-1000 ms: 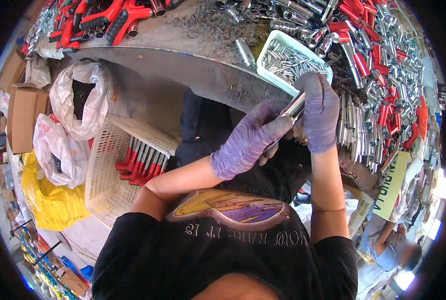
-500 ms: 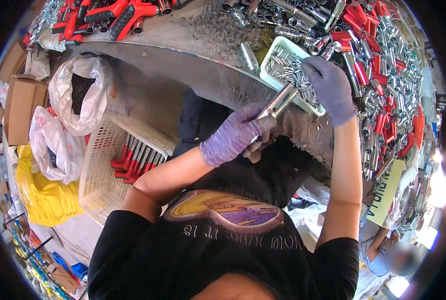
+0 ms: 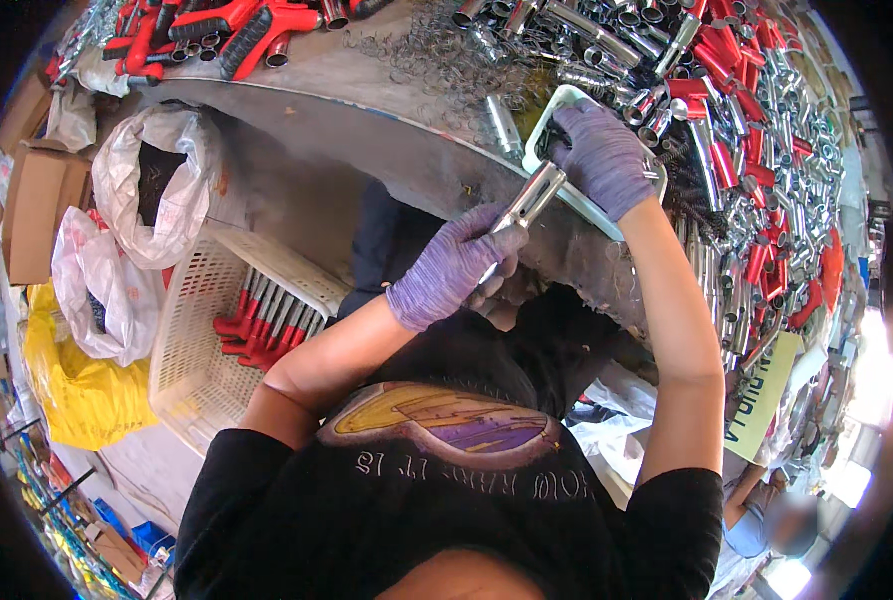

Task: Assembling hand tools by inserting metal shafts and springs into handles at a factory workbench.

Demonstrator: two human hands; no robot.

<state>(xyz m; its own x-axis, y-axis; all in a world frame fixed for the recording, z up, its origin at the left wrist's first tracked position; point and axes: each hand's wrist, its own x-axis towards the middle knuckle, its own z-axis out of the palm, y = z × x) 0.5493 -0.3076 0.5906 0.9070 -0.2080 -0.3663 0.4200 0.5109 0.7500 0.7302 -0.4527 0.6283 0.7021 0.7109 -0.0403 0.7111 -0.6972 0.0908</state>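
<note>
My left hand (image 3: pixel 454 265), in a purple knit glove, is closed around a shiny slotted metal tube (image 3: pixel 534 200). The tube's upper end points up and right, toward a shallow pale green tray (image 3: pixel 596 218) on the bench edge. My right hand (image 3: pixel 603 158), gloved alike, is down over that tray with its fingers bent together inside it. Its fingertips are largely hidden, so what they pinch does not show. Small metal pins (image 3: pixel 650 174) show beside the hand at the tray's right side. Another metal tube (image 3: pixel 504 127) lies just left of the tray.
Thin wire springs (image 3: pixel 426 60) are scattered on the bench. Piles of chrome and red tubes (image 3: pixel 721 150) cover its right side; red-and-black handles (image 3: pixel 256 35) lie far left. Below left stand a white crate (image 3: pixel 191 345) with red-handled parts and white sacks (image 3: pixel 156 190). A person (image 3: pixel 751 515) is lower right.
My right hand has moved left and down into the tray, its fingers now over the pins. My left hand has shifted slightly left and down with the metal tube still in it.
</note>
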